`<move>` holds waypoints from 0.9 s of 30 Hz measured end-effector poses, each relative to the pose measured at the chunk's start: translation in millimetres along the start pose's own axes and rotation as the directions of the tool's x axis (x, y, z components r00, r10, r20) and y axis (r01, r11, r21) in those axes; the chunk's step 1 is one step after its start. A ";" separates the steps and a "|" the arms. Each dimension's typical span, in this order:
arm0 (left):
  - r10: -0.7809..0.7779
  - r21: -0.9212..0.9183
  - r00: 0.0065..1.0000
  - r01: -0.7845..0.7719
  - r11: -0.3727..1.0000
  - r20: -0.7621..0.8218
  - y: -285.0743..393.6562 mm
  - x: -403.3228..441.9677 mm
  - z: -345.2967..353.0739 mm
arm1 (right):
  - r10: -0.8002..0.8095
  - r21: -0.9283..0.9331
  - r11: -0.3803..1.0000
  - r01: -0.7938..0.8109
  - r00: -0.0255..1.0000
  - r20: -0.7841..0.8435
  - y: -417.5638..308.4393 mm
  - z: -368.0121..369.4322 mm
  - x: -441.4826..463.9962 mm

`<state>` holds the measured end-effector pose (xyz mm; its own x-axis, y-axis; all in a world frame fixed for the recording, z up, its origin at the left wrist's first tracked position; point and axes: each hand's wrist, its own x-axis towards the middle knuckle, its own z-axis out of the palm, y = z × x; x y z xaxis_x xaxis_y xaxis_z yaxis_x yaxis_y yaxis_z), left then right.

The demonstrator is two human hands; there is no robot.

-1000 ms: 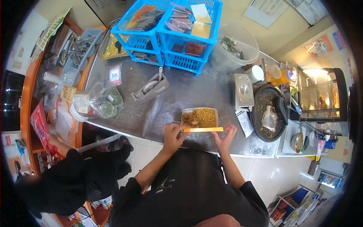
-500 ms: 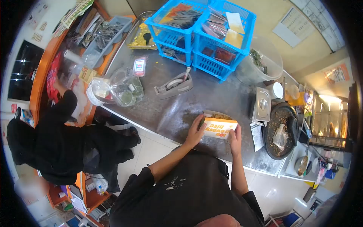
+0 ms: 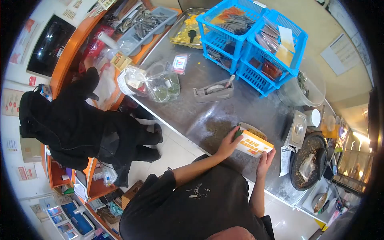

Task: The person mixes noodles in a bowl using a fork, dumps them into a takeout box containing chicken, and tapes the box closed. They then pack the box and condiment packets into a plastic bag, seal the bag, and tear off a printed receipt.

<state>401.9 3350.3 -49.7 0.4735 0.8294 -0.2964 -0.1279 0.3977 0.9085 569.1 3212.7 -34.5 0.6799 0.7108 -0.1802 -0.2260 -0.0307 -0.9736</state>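
A white and orange cardboard food box (image 3: 256, 145) with printed lettering is tilted in front of me, above the metal table. Behind its raised printed panel, yellowish-brown food (image 3: 257, 133) shows inside the box. My left hand (image 3: 229, 145) grips the box's left end. A small dark green piece (image 3: 239, 133), perhaps a leaf, shows at the left fingertips. On the right end, my right hand (image 3: 264, 160) holds the box between thumb and fingers. The lower sides of the box are out of sight.
Blue stacked baskets (image 3: 256, 44) with packets stand at the back of the metal table (image 3: 176, 114), near a tape dispenser (image 3: 214, 91). Plastic-bagged items (image 3: 162, 86) lie left. A black round tray (image 3: 298, 176) and steel container (image 3: 297, 130) sit right. Another person (image 3: 88, 116) bends at the left shelf.
My view has shifted, so the scene appears farther right. The box has tilted, its right end now lower. A dark green piece now shows beside my left fingers.
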 end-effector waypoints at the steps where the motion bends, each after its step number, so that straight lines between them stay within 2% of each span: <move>1: 0.013 0.125 1.000 -0.013 0.992 -0.001 19.8 -6.4 4.4 | 0.033 -0.033 0.999 -0.034 0.999 -0.014 -0.1 -1.7 0.9; 2: 0.077 0.225 0.997 -0.074 0.972 -0.004 18.4 -6.5 1.9 | 0.066 -0.066 0.996 -0.068 0.997 -0.033 0.4 -3.3 0.7; 4: 0.194 0.406 0.981 -0.187 0.895 0.025 8.7 -5.1 2.1 | -0.020 -0.193 0.981 0.012 0.999 -0.039 -6.5 9.7 1.4; 5: 0.197 0.440 0.980 -0.176 0.880 -0.001 3.8 -5.2 2.2 | -0.066 -0.267 0.962 0.049 0.996 -0.054 -12.7 13.1 1.3; 7: 0.194 0.488 0.981 -0.157 0.858 -0.025 6.8 -1.0 -3.5 | -0.007 -0.391 0.920 0.003 1.000 -0.007 -11.2 5.6 7.0; 8: 0.175 0.506 0.984 -0.127 0.853 -0.047 8.3 2.6 -7.2 | -0.055 -0.392 0.919 0.046 0.998 -0.011 -8.8 8.0 10.8; 9: 0.285 0.630 0.955 -0.174 0.757 -0.079 18.2 1.8 -8.4 | -0.112 -0.507 0.857 0.091 0.994 -0.011 -12.3 9.9 13.6; 10: 0.127 0.476 0.977 -0.032 0.879 -0.169 26.0 1.3 -4.9 | -0.079 -0.592 0.804 0.045 0.996 -0.032 -24.0 14.2 12.1; 12: 0.082 0.364 0.967 0.012 0.931 -0.242 28.4 1.5 0.3 | -0.011 -0.562 0.827 -0.024 0.998 -0.057 -37.0 21.0 13.7; 15: -0.033 0.195 0.982 0.070 0.978 -0.186 26.8 -1.1 3.8 | -0.013 -0.599 0.801 -0.015 0.999 -0.043 -43.9 24.2 14.0; 18: 0.034 0.122 0.990 -0.017 0.992 -0.139 15.7 0.0 -1.1 | -0.039 -0.532 0.847 0.007 0.998 -0.048 -32.7 17.9 16.0; 21: 0.033 0.281 0.998 -0.014 0.959 -0.063 14.9 -2.8 -15.3 | 0.005 -0.500 0.865 -0.034 0.998 -0.060 -41.5 19.3 13.4; 24: -0.018 0.277 0.999 0.024 0.960 -0.027 21.7 -6.3 -17.0 | -0.012 -0.559 0.829 -0.010 0.999 -0.036 -39.5 18.6 17.5; 27: -0.051 0.134 0.999 0.051 0.990 -0.008 41.4 -13.8 -4.5 | -0.022 -0.607 0.795 -0.009 0.999 -0.043 -35.8 12.6 20.5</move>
<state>386.2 3357.1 -9.3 0.4728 0.8111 -0.3443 0.0141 0.3837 0.9233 582.3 3237.2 -1.6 0.7145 0.6801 -0.1642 0.2377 -0.4567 -0.8573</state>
